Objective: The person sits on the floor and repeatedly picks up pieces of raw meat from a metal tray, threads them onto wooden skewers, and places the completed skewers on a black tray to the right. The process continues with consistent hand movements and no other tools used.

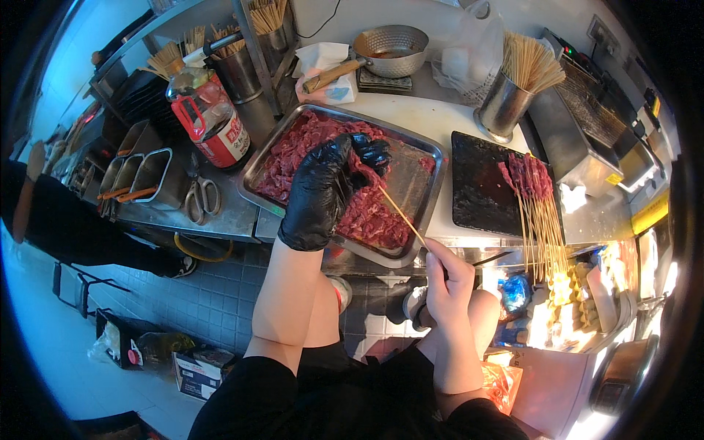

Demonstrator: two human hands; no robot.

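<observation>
My left hand (pixel 324 187), in a black glove, grips a strip of raw red meat (pixel 363 168) above a metal tray (pixel 421 192). Sliced raw meat (pixel 297 146) fills the tray's left side and near part. Bare and ungloved, my right hand (pixel 451 275) pinches the lower end of a bamboo skewer (pixel 404 217). The skewer's upper end meets the meat at my left fingers; its tip is hidden. On a black board (pixel 481 187) to the right lie several skewers threaded with meat (pixel 528 176), their bare sticks hanging over the near edge.
A metal cup of bamboo skewers (pixel 500 107) stands behind the board. At the back are a hammered pan (pixel 393 52) and a tissue pack (pixel 327 82). Left of the tray are a red-labelled bottle (pixel 212 121), scissors (pixel 201 198) and metal containers (pixel 154 176). Another person's leg (pixel 93 225) shows at far left.
</observation>
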